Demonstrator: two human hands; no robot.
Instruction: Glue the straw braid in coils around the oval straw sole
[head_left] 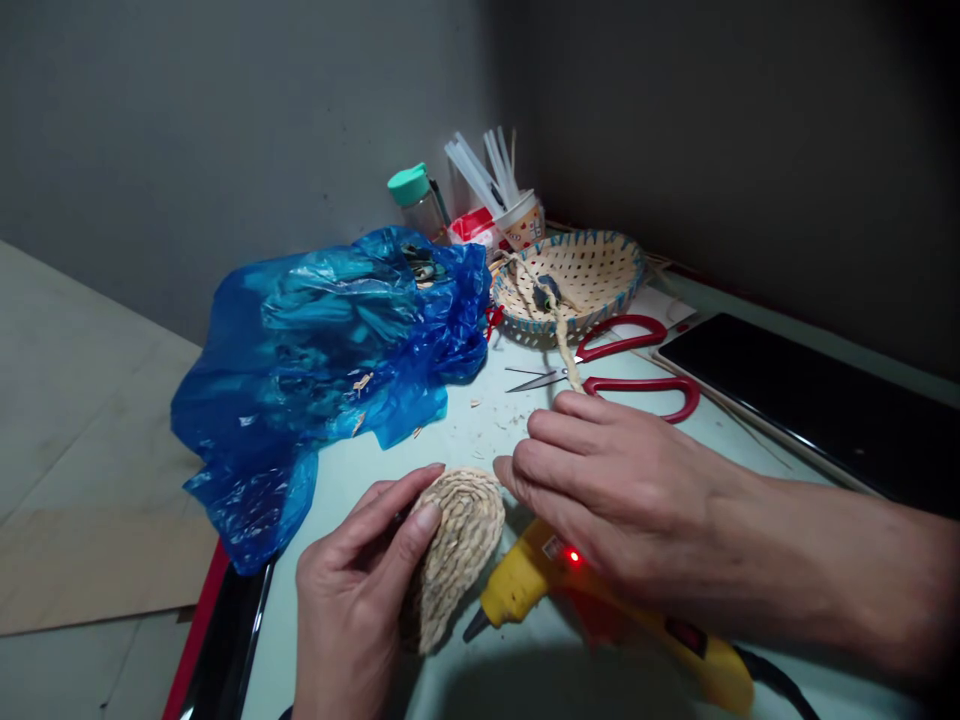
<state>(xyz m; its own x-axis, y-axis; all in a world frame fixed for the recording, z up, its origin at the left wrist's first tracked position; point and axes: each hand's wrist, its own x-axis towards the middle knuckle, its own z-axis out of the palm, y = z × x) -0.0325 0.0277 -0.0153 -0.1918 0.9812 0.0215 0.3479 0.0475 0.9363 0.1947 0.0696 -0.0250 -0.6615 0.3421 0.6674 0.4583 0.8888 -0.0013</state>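
My left hand (367, 580) pinches a coiled, woven straw piece (469, 530) at its left edge, thumb on the front face. To its right, my right hand (611, 490) is closed around a braided straw cord (563, 345), which comes out above the fingers and runs up toward the basket. Whether the cord joins the coiled piece is hidden. A yellow hot glue gun (517, 585) with a red light on lies below my right hand, its dark nozzle pointing at the coil's lower edge. Red-handled scissors (641, 385) lie open beyond my right hand.
A blue plastic bag (337, 330) spreads over the table's left side. Behind are a shallow woven basket (600, 275), a paper cup (525, 222) of glue sticks, and a bottle (416, 200) with a green lid. A black tablet-like slab (810, 390) lies at the right.
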